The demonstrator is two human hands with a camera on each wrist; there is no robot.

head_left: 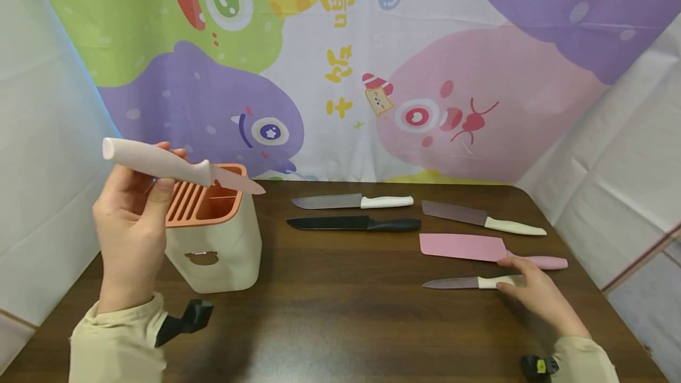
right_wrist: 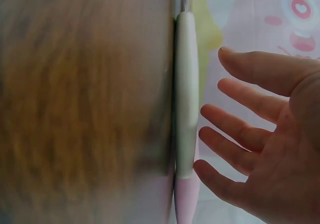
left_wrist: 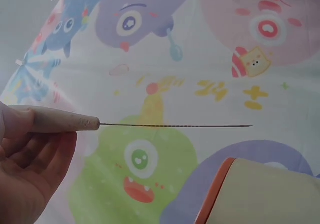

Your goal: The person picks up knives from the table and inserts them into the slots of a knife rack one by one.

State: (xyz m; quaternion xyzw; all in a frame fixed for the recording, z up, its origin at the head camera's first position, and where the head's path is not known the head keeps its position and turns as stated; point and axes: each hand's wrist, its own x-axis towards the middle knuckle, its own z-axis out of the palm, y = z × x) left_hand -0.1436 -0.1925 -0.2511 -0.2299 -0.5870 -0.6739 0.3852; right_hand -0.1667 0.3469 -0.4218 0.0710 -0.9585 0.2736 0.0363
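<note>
My left hand [head_left: 130,217] grips the handle of a pale pink knife [head_left: 159,162], its blade pointing right above the knife block [head_left: 226,259]. In the left wrist view the thin blade [left_wrist: 175,126] appears edge-on, clear of the block. On the right, my right hand [head_left: 542,297] reaches over a small paring knife [head_left: 452,283] with a cream handle. Seen from the right wrist, its fingers [right_wrist: 235,124] are spread beside that handle [right_wrist: 187,94], not closed around it. A pink cleaver [head_left: 463,246] lies just beyond the paring knife.
A white-handled knife [head_left: 330,201] and a black knife [head_left: 330,223] lie mid-table. At the back right is a cream-handled cleaver [head_left: 454,211]. The block has an orange slotted top [head_left: 231,216]. A cartoon-printed cloth [head_left: 340,146] hangs behind the brown table [head_left: 340,324].
</note>
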